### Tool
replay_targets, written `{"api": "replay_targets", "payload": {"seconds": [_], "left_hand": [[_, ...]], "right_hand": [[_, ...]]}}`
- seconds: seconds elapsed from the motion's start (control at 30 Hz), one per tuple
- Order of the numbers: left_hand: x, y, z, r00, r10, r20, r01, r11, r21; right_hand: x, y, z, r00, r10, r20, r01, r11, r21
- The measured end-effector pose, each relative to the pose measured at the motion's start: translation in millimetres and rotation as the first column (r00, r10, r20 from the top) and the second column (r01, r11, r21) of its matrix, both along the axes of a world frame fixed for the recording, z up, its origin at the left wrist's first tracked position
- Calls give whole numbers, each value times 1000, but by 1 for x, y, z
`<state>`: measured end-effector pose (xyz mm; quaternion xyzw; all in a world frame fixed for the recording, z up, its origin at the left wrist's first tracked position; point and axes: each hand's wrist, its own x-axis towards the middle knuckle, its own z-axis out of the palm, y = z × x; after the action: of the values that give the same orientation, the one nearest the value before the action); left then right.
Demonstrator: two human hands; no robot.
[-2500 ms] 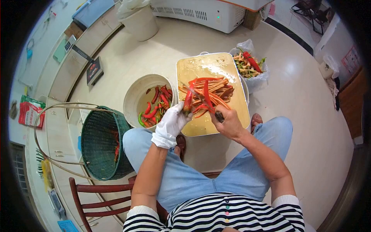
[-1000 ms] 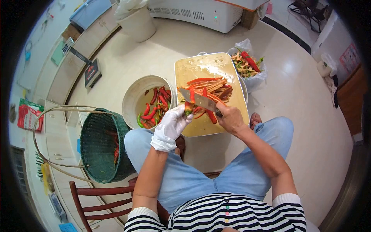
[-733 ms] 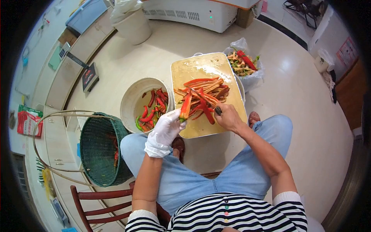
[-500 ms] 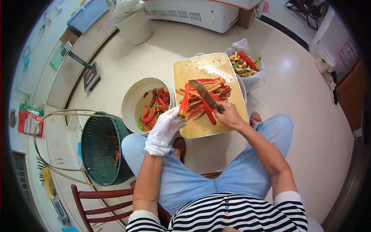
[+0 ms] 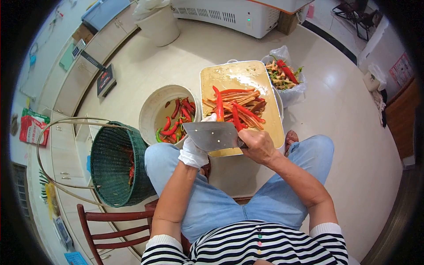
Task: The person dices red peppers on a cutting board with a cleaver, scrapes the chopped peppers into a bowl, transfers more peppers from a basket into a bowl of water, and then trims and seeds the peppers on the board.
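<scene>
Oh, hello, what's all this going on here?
A seated person is working on peppers with a knife. The bare right hand holds the broad knife. The gloved left hand holds a red pepper, its grip mostly hidden behind the blade. Pepper strips lie piled on the yellow board in front. Whole peppers sit in the pale bucket to the left, and a plastic bag to the right holds more pepper pieces.
</scene>
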<state>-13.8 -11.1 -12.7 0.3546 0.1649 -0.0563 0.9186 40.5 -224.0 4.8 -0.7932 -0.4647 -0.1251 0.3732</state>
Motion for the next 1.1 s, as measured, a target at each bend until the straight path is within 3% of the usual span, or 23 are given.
{"api": "replay_targets", "payload": {"seconds": [0.17,0.47,0.67,0.83,0.9,1.03,1.1], "left_hand": [[-1,-1,-11,1000,29,9,-30,993,110],[16,-22,32,986,103,-133,-139,943,-303],[10,-9,34,981,-15,-195,-22,982,-187],[2,-6,45,980,-17,-196,12,1000,-26],[2,-1,47,979,-107,-176,116,992,41],[4,2,37,990,-92,-109,101,992,81],[6,-2,36,991,57,-119,-49,997,67]], "right_hand": [[1,0,-4,998,-32,62,34,999,-38],[16,-3,-17,982,-175,73,182,977,-109],[26,-6,-17,918,-349,-186,305,924,-229],[34,-6,-25,796,-308,-520,294,949,-112],[33,-4,-23,795,-293,-531,284,954,-102],[17,1,-1,854,-192,-483,232,972,23],[9,5,-4,903,-137,-407,192,976,98]]}}
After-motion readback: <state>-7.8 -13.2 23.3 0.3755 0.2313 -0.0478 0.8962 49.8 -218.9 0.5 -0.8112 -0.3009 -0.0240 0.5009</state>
